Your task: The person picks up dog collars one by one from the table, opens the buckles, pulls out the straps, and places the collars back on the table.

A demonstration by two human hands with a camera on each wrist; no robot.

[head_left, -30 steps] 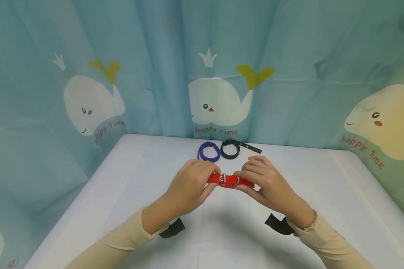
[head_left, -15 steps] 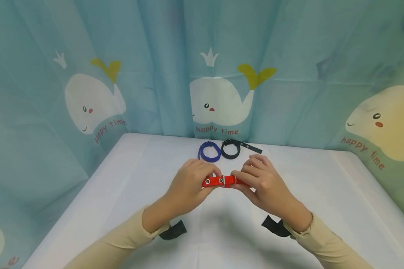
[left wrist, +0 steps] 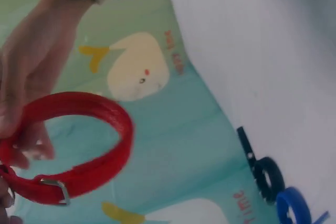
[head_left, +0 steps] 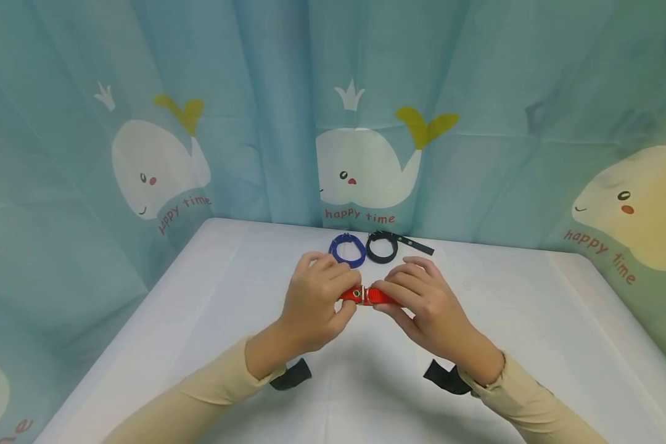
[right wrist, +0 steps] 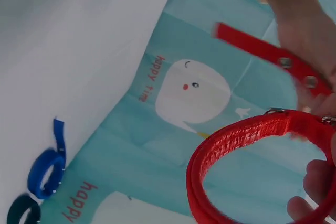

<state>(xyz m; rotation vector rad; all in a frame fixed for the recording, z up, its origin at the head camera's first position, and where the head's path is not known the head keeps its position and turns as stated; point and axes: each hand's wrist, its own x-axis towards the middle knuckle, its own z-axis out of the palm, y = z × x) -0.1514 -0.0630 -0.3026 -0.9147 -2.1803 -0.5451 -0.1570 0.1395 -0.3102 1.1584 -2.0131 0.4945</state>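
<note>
Three collars: one red collar [head_left: 377, 297], one blue collar [head_left: 348, 264], one black collar [head_left: 382, 259]. Red collar held up over table [head_left: 505, 308], well short of far edge, between two hands. Left hand [head_left: 317, 302] fingers pinching it one side of metal buckle [head_left: 362, 295]; right hand [head_left: 430, 305] fingers grasping other side. Two eyelets [right wrist: 285, 62] on its strap tail [right wrist: 249, 44]. Blue, black just beside each other near far edge. Curtain [head_left: 255, 154] reads "happy time", legible three times in head view.
</note>
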